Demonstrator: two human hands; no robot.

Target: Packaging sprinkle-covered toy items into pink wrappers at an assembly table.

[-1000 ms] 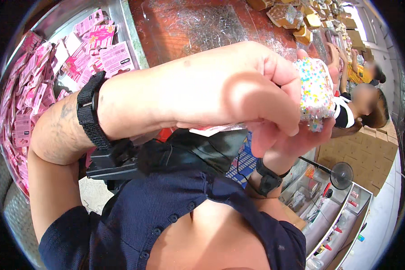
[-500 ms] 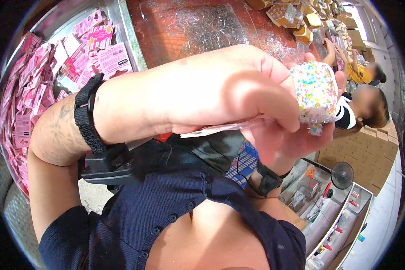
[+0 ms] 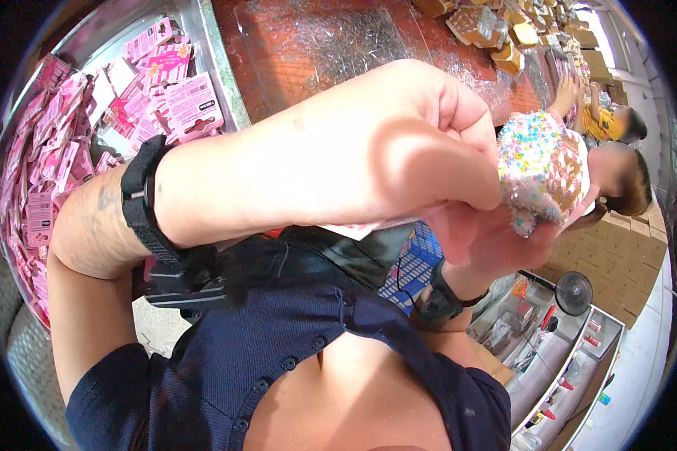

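A chunky block (image 3: 535, 154) covered in pastel beads, with a pink-and-gold patterned side, is held up at the right. My left hand (image 3: 436, 143) reaches across from the left, its fingers curled tight and its thumb against the block's near edge. From below, my right hand (image 3: 496, 240) cups the block, its fingers partly hidden behind it and behind my left hand. A pale pink-and-white card (image 3: 361, 229) sticks out under my left palm; which hand grips it I cannot tell. Black straps are on both wrists.
A metal tray (image 3: 222, 56) at the left holds a heap of pink printed cards (image 3: 56, 154). Behind lies a worn red table (image 3: 271, 45) with wrapped blocks (image 3: 508, 56) along it. Co-workers sit at the far right, near stacked cartons (image 3: 617, 252) and a small fan (image 3: 573, 292).
The beaded block has turned and tilted, bringing its patterned side into view. My left hand has risen slightly, and less of the pale card shows beneath it.
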